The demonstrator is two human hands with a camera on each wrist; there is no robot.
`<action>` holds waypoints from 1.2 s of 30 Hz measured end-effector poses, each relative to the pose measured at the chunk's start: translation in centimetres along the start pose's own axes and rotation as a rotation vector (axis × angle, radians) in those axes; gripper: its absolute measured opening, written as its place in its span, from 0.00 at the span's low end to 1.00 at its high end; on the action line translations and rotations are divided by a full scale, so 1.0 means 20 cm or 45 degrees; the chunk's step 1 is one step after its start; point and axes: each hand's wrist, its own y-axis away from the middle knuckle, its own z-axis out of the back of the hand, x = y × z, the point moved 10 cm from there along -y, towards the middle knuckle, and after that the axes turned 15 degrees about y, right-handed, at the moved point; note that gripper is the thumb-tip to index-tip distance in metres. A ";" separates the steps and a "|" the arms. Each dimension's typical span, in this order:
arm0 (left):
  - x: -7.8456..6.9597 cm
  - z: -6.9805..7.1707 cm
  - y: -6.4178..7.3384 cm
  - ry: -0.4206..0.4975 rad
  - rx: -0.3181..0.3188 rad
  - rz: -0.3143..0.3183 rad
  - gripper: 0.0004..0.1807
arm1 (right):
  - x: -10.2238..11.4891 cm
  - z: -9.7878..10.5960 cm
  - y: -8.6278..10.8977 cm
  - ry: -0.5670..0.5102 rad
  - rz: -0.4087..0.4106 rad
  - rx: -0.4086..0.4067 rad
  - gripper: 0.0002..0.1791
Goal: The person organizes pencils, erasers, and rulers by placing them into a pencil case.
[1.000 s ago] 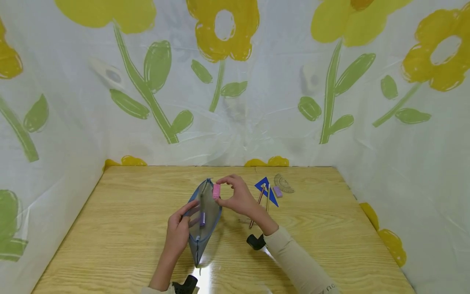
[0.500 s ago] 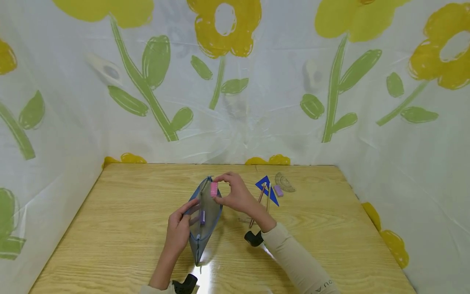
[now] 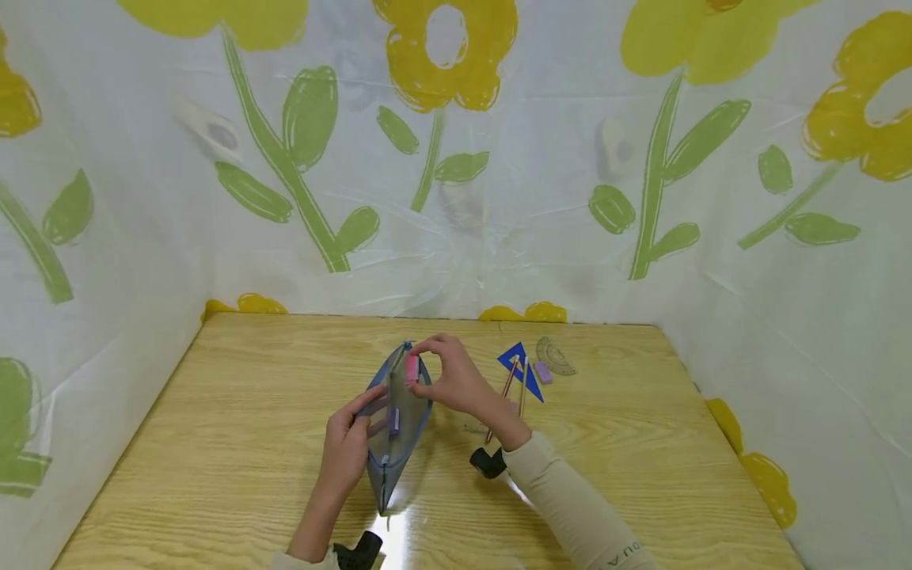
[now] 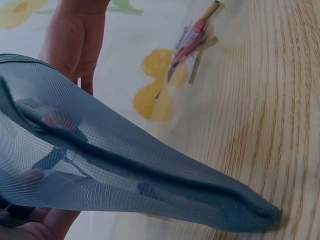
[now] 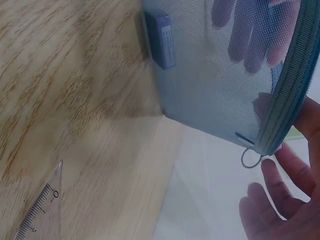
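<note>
A blue-grey mesh zip pouch (image 3: pixel 378 479) stands on the wooden table with its zipped mouth spread apart. My left hand (image 3: pixel 344 445) grips its left side, and several of those fingers show through the mesh in the right wrist view. Between thumb and fingertips, my right hand (image 3: pixel 458 380) pinches a pink eraser (image 3: pixel 412 370) over the far end of the mouth. Low inside the pouch lies a purple block-shaped eraser (image 5: pixel 162 40) in a sleeve, seen through the mesh. A ring-shaped zip pull (image 5: pixel 251 158) hangs close to my right fingers.
Right of the pouch lie a blue set square (image 3: pixel 534 386), a clear protractor (image 3: pixel 554 356), a lilac eraser (image 3: pixel 544 373) and two pencils (image 3: pixel 524 388). A clear ruled piece (image 5: pixel 47 215) is nearer. Flower-printed cloth (image 3: pixel 527 198) walls the table.
My right hand has moved slightly left with the pink eraser, from the pouch's right rim to over its mouth. My left hand and the pouch stay nearly still.
</note>
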 end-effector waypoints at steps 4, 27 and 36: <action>0.00 0.01 0.00 0.010 -0.003 -0.006 0.28 | 0.01 0.00 0.00 0.019 0.004 0.000 0.25; -0.01 0.01 0.00 0.031 -0.021 -0.013 0.29 | 0.02 0.00 0.01 0.019 0.014 -0.009 0.27; -0.01 0.03 0.00 0.025 -0.030 -0.018 0.28 | 0.02 0.03 0.05 -0.059 0.036 -0.058 0.25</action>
